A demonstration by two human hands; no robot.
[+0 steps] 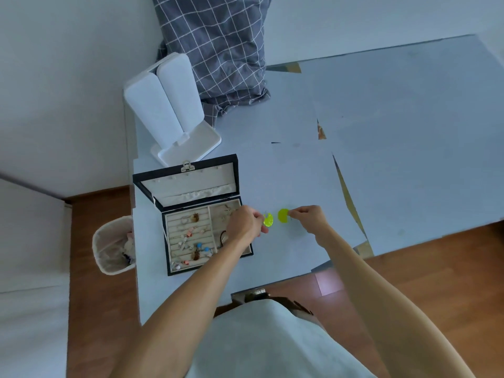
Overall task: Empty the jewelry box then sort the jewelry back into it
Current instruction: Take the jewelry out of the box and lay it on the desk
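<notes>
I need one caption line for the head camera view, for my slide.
Each hand pinches a yellow-green earring, left hand and right hand, beside the open jewelry box.

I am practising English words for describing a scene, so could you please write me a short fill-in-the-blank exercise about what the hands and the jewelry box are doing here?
1. Each hand holds one ____ coloured earring: the left hand one earring, the right hand the other earring.
2. The lid of the jewelry box is ____.
3. Beside the table, on the floor, stands a white ____.

Missing words: yellow-green; open; wastebasket
</notes>
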